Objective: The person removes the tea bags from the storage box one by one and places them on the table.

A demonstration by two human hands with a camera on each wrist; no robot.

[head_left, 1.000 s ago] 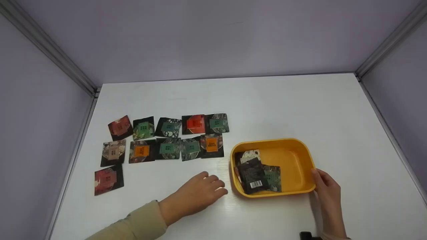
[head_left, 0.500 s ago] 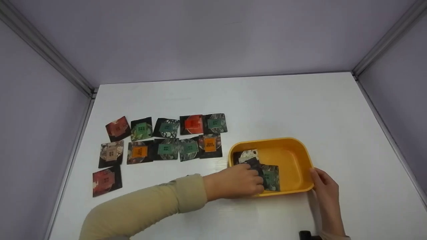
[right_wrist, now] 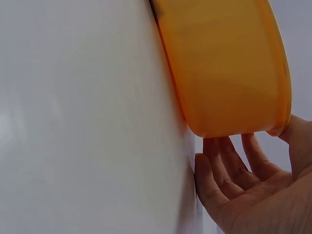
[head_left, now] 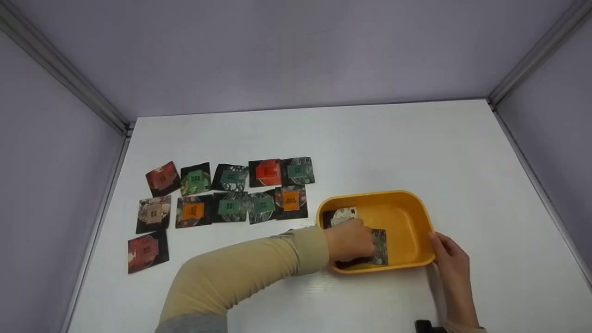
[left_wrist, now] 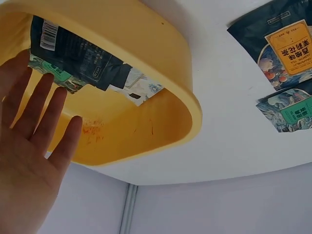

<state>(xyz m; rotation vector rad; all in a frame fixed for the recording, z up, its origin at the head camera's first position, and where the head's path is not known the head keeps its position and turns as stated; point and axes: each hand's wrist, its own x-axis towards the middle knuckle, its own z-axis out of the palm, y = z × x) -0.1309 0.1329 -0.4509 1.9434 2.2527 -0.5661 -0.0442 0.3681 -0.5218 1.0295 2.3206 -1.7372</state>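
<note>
My left hand (head_left: 351, 239) reaches into the yellow plastic basin (head_left: 407, 266) over the tea sachets at its left end. In the left wrist view, the fingers of this hand (left_wrist: 34, 131) are fairly straight, and the upper ones touch or nearly touch a dark, back-side-up tea sachet (left_wrist: 80, 56) with a barcode. Beneath it show a green-labelled tea sachet (left_wrist: 73, 84) and a whitish one (left_wrist: 139, 87). At the basin's right end, my right hand (head_left: 455, 261) holds the rim with its thumb, fingers against the outer wall in the right wrist view.
Several tea sachets lie face up in rows on the white table (head_left: 393, 148), left of the basin, including an orange-labelled sachet (head_left: 291, 202) and a red one (head_left: 265, 173). A lone red sachet (head_left: 149, 251) lies nearest the front. Grey panels (head_left: 296, 55) enclose the table.
My left hand has moved right from the bare table into the basin, now covering much of the barcoded sachet. The right hand stays on the rim. The laid-out sachets keep their arrangement.
</note>
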